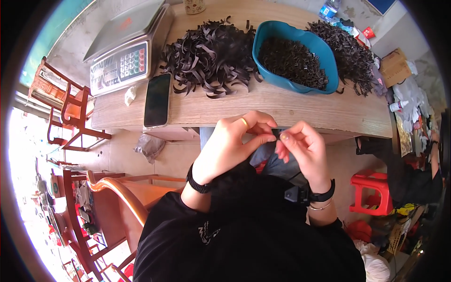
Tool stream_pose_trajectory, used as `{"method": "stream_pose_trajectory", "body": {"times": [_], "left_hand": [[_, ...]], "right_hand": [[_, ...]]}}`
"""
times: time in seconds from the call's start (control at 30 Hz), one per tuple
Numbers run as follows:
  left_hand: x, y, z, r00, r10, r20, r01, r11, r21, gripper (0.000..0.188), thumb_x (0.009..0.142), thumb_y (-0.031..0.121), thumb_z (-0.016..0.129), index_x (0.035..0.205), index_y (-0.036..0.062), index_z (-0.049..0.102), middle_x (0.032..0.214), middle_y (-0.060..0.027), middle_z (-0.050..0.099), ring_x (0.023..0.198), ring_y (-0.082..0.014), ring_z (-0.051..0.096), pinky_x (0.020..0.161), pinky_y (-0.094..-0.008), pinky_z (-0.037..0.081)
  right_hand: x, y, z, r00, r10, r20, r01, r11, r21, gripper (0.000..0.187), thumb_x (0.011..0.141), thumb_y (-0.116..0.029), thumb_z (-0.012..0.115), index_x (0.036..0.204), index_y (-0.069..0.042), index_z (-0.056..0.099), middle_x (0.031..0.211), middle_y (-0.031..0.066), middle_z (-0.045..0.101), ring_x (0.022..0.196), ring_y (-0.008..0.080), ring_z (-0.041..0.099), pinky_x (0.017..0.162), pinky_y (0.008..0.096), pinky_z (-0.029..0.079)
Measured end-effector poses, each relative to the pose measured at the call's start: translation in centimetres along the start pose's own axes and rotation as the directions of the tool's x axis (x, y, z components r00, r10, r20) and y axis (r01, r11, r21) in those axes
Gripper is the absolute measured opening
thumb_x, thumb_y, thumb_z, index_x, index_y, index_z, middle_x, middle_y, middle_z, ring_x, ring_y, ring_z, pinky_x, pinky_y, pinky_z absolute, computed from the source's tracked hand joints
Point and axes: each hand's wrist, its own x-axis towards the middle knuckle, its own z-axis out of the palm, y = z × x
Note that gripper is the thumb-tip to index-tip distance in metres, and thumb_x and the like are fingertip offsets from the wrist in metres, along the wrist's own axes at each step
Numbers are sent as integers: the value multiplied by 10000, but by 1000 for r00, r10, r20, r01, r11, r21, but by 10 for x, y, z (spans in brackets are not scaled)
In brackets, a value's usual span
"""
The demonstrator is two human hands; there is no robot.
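Observation:
In front of the table edge my left hand and my right hand meet, fingertips pinched together. Between them shows a small black strip, mostly covered by the fingers. Beyond my left hand, a heap of long dark strips lies loose on the table. A blue plastic basin at the back right holds many short dark pieces. To its right a second heap of short dark pieces is spread on the tabletop.
A digital scale stands at the table's left, with a dark-screened phone and crumpled tissue near it. A water bottle is at the far right. A red stool, wooden chairs and another person's arm surround the table.

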Motion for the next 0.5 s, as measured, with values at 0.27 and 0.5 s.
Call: {"method": "stream_pose_trajectory", "body": {"times": [0.27,0.5], "left_hand": [[25,-65,-34,924,280,-261,5,673,740,115,731,42,625,841,9,623,846,-91,608,808,-265,558,724,-335,450],[21,-90,-32,951,224,-213,14,657,753,198,701,31,633,890,-21,613,882,-106,579,831,-267,538,717,-333,455]], "right_hand": [[40,-14,-153,852,-326,-409,28,809,-586,115,883,-143,525,827,-43,524,651,5,551,551,41,475,474,165,345],[77,-38,-179,842,-417,-342,-191,363,-912,172,817,-184,606,818,-13,584,592,67,590,512,110,534,482,245,406]]}}
